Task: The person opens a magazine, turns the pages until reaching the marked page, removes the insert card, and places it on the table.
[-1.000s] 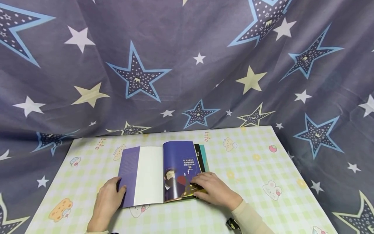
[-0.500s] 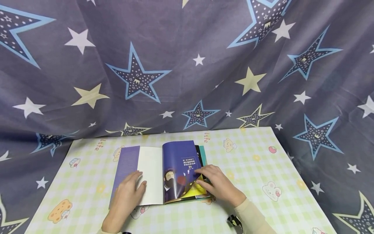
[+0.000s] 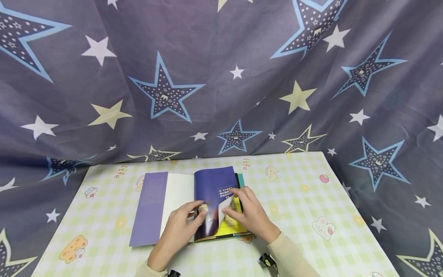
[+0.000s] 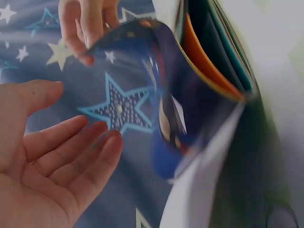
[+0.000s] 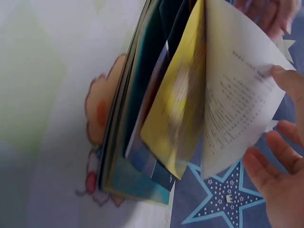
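Observation:
An open book (image 3: 181, 188) lies on the table, its purple flap (image 3: 149, 207) and blank white leaf spread to the left. My right hand (image 3: 252, 213) pinches the right edge of a purple picture page (image 3: 212, 182), thumb beneath. The page curls up and shows its white printed back (image 5: 237, 90) in the right wrist view. Under it a yellow page (image 3: 231, 227) is exposed. Over the book's middle, my left hand (image 3: 178, 227) has its thumb and fingers apart, near the lifted page. The left wrist view shows this palm with nothing in it.
A light tablecloth (image 3: 290, 215) with green checks and cartoon prints covers the table. Black and teal edges (image 3: 241, 177) stick out under the page's right side. Behind the table hangs a dark curtain (image 3: 214, 77) with stars.
My left hand has moved right, from the purple flap to the book's middle. My right hand has shifted slightly left and lifted the picture page's corner, uncovering more of the yellow page.

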`<state>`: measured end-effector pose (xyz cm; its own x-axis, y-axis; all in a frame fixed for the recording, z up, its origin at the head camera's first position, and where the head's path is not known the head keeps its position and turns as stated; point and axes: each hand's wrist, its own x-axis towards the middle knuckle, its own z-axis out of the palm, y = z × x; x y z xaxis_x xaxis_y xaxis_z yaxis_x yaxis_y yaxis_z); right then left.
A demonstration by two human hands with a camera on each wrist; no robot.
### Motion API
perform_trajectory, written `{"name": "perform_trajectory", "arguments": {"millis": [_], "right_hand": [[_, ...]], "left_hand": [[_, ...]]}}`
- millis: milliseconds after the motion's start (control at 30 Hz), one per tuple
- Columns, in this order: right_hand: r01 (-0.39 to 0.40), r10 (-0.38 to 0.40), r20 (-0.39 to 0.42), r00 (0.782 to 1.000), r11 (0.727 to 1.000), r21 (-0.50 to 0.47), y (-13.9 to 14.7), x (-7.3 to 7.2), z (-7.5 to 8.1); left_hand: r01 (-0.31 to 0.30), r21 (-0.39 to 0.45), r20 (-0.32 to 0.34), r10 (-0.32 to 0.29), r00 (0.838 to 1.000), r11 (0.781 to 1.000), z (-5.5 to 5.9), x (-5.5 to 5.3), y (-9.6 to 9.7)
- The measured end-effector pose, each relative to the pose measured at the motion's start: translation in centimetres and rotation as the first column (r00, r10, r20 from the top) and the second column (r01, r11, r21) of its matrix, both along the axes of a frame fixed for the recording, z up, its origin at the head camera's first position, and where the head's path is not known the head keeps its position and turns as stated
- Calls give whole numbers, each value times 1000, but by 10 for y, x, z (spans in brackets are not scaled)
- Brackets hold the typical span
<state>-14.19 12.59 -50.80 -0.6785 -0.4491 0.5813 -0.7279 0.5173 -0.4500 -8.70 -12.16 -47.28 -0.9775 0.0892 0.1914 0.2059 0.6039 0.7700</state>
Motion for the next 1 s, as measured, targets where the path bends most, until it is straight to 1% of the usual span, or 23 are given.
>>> {"name": "perform_trajectory", "arguments": {"millis": [67,167,267,500,633,733,833,1000], "right_hand": [[16,-16,-25,1000,1000,6,-4,0,0],[9,-9,-48,999,1000,3,-9,1,1],[-21,22,-49,999,1000,2,-13,2,1],[-58,59,-59,997,998,11,-19,2,3],[-70,70,-66,995,998,7,-20,1,3],[-72,72,-69,995,997,-2,-20,2,3],[-65,64,-43,997,998,-17,-16,4,5],[-34,34,1,999,999,-26,-6,6,7]], "left_hand": [[22,77,22,-24,999,997,0,-2,6],[40,181,52,-50,997,983,-1,-5,12],[38,234,74,-57,996,972,-1,-7,17],[20,214,88,-40,995,977,-1,-9,21],[6,242,100,-31,994,970,-4,-11,20],[-9,289,125,-29,992,957,-6,-13,18],[-36,324,149,-13,989,946,-5,-13,15],[-103,385,181,35,983,917,1,-12,4]]}}
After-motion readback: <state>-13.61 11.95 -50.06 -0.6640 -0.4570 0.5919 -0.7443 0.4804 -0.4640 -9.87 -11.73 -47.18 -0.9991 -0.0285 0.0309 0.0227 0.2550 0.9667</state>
